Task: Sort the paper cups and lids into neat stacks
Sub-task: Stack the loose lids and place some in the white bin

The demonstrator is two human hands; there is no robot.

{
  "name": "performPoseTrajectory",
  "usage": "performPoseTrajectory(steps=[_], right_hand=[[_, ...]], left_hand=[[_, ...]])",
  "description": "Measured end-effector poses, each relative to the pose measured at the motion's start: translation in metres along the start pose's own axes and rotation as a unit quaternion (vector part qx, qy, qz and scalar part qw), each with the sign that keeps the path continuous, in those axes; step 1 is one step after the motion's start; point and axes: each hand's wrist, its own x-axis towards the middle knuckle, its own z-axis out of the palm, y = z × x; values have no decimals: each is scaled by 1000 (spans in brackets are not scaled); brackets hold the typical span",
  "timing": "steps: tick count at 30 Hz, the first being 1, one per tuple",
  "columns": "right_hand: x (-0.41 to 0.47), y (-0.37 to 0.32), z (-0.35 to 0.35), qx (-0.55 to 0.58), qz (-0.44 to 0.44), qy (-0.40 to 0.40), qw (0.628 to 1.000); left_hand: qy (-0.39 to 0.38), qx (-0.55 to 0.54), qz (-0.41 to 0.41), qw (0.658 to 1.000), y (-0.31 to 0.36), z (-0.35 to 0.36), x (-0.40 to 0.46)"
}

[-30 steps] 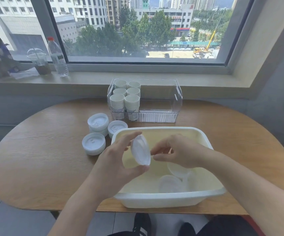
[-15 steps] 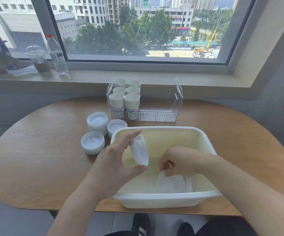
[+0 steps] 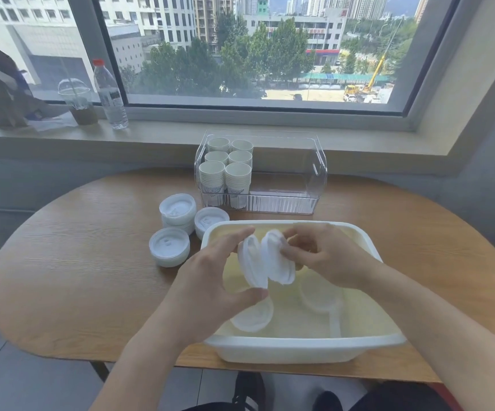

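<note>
Over the tub [image 3: 299, 348], a lid [image 3: 250, 262] pinched by the left hand [image 3: 210, 289] was being met by another lid [image 3: 278, 262] pinched by the right hand [image 3: 326, 259], so nesting and adding to the left stacks [image 3: 170, 247] was judged next.

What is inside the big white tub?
Loose white lids lie in the tub: one near the left, another further right. The hands cover part of it.

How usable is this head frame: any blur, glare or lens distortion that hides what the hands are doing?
Head view: daylight from the window, no harsh glare on the oval wooden table; wide-angle bending curves the window frame and sill; the left hand, right hand and the two white plastic lids they hold are motion-smeared; loose lids in the cream plastic tub look soft.
</note>
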Motion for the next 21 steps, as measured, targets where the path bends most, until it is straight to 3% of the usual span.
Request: performPoseTrajectory(steps=[5, 16, 21], right_hand=[[0, -4, 3, 29, 5, 6, 1000], [-4, -14, 11, 6, -25, -85, 996], [-2, -14, 13, 10, -46, -69, 997]], left_hand=[[-8, -2, 1, 1000, 2, -1, 0], [1, -9, 15, 1000, 4, -1, -1], [1, -5, 19, 1000, 3, -1, -1]])
